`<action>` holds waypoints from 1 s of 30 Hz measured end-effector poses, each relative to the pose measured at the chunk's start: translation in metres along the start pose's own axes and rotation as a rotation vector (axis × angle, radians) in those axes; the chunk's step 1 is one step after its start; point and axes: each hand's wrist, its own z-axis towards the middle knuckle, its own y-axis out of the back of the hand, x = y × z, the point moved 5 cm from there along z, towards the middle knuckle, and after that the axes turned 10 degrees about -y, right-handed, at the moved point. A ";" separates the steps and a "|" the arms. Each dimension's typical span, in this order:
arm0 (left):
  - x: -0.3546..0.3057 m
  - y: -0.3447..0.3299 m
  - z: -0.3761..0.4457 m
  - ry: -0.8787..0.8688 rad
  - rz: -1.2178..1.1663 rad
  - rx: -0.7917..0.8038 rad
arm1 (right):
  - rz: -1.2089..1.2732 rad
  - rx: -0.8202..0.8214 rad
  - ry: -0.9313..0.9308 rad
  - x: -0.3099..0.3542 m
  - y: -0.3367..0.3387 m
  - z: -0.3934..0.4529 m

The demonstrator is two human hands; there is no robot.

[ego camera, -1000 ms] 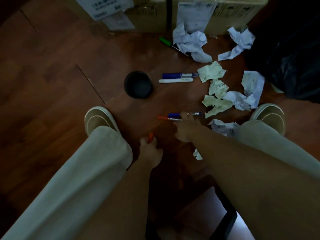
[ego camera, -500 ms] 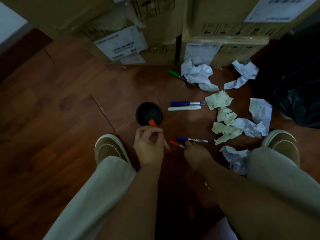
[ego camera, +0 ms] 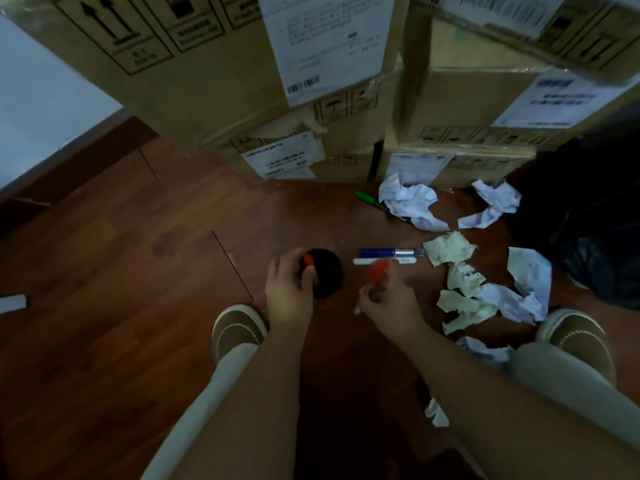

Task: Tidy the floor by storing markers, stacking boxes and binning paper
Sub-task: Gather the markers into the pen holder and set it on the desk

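The black cup (ego camera: 325, 277) stands on the wood floor (ego camera: 121, 306), and everything else is placed from it. The left hand (ego camera: 289, 292) sits at the cup's left rim, fingers curled round an orange marker (ego camera: 308, 260) whose cap shows just over the opening; its long axis runs steeply down into the cup, though the lower end is hidden. Right of the cup, the right hand (ego camera: 388, 303) pinches a second orange marker (ego camera: 378, 271), blurred, cap up and tilted away from the person. Just beyond that, further right of the cup, a blue marker (ego camera: 391, 252) and a white marker (ego camera: 384, 261) lie side by side on the floor, both running left to right. Far behind and right of the cup a green marker (ego camera: 367, 197) lies slanted, partly under crumpled paper (ego camera: 410, 202); more paper is scattered to the right. Cardboard boxes (ego camera: 242, 81) stand stacked behind the cup. Half a second ago the left hand held its marker short of the cup and the right hand touched markers still on the floor; now one is at the opening and another lifted.
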 end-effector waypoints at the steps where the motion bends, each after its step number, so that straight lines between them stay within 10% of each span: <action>1: 0.003 0.000 0.001 0.008 0.048 0.023 | 0.010 -0.029 0.048 0.016 -0.001 0.003; 15: -0.002 -0.018 -0.054 -0.067 0.093 0.059 | -0.208 -0.139 0.144 0.029 0.005 0.033; 22: -0.016 -0.099 -0.076 -0.371 0.233 0.605 | -0.638 -0.078 0.135 -0.020 0.057 0.075; 26: -0.013 -0.143 -0.088 -0.498 0.671 1.104 | -0.846 0.055 0.294 -0.020 0.050 0.081; 30: -0.007 -0.163 -0.087 -0.541 0.977 1.267 | -0.894 0.116 0.197 -0.032 0.036 0.097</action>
